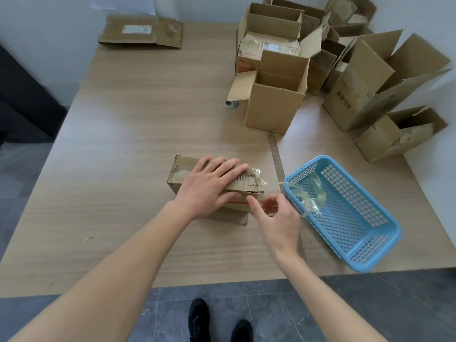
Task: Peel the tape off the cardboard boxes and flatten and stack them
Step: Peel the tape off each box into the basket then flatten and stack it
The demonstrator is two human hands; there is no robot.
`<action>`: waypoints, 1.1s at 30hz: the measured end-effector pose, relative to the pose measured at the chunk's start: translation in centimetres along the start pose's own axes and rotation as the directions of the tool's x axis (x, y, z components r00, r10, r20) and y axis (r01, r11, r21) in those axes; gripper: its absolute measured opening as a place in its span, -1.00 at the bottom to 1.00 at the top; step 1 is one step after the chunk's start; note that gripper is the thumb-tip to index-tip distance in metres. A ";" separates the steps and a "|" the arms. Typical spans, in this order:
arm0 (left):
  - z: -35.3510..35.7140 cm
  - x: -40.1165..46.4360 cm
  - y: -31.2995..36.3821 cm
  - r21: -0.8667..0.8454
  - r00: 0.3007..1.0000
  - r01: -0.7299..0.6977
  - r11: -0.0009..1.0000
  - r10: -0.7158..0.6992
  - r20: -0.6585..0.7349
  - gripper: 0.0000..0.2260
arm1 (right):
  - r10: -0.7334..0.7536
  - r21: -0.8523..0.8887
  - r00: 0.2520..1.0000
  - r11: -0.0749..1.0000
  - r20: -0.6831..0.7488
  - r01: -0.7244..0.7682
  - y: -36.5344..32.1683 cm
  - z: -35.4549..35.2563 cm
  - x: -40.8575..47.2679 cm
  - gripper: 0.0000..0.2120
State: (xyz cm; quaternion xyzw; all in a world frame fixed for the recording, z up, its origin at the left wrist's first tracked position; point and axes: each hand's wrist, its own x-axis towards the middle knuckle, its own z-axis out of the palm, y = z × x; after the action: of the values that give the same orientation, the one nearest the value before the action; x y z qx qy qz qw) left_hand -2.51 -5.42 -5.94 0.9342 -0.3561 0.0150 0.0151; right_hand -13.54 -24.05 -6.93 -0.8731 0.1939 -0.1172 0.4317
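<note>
Hands (209,186) hold box (180,174) near table's (123,144) front edge.

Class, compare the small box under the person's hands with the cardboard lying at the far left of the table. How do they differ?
The small box still stands as a box; the far cardboard lies flat. Loose clear tape hangs off the small box; the far cardboard shows a white label. The left hand presses the small box; the far cardboard lies untouched. Both are brown.

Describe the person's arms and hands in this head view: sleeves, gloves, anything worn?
Both arms are bare all the way to the frame edge, with no sleeve in view. The left hand and right hand wear no gloves, and no rings, watch, wristband or markings show on either. Nails look short and unpainted. The only clothing visible is a pair of black shoes on the grey tiled floor.
</note>
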 end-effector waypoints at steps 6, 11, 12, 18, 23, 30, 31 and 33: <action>-0.1 0.1 0.3 -0.015 0.999 0.012 1.000 -0.012 -0.038 -0.38 | 0.043 0.011 0.998 0.999 -0.042 -0.043 -1.2 1.2 0.6 -0.78; 0.3 0.1 0.6 -0.023 0.999 0.032 0.999 -0.032 -0.035 -0.38 | -0.036 -0.071 0.996 0.997 -0.081 0.031 -0.7 1.0 0.6 -0.84; 0.3 0.1 0.8 -0.025 0.998 0.038 0.999 -0.039 -0.040 -0.38 | -0.047 -0.072 0.995 0.997 -0.093 0.040 -0.7 0.9 0.6 -0.85; 0.3 -0.1 1.5 -0.030 0.996 0.072 0.997 -0.073 -0.046 -0.38 | -0.069 -0.041 0.987 0.997 -0.144 0.064 -1.0 1.1 0.2 -0.93; 0.4 -0.3 1.7 -0.019 0.995 0.081 0.997 -0.082 -0.062 -0.38 | 0.017 0.058 0.984 0.998 -0.177 -0.007 -1.0 1.5 -0.4 -0.94; 0.3 -0.3 2.0 -0.028 0.993 0.098 0.995 -0.099 -0.068 -0.38 | 0.332 0.285 0.925 0.919 -0.185 -0.273 -2.5 1.9 -0.6 -0.94; 0.3 -0.3 2.1 -0.030 0.992 0.101 0.994 -0.103 -0.069 -0.38 | 0.339 0.269 0.920 0.921 -0.198 -0.282 -2.6 1.9 -0.5 -0.95; 0.3 -0.3 2.1 -0.032 0.992 0.105 0.994 -0.107 -0.070 -0.39 | 0.330 0.221 0.917 0.934 -0.224 -0.282 -2.6 1.9 -0.5 -0.96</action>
State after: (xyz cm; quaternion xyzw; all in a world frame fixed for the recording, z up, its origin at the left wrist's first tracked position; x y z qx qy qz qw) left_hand -4.09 -6.80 -6.25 0.9504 -0.3054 0.0424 0.0419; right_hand -12.65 -21.05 -5.99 -0.7655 0.3714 -0.1775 0.4946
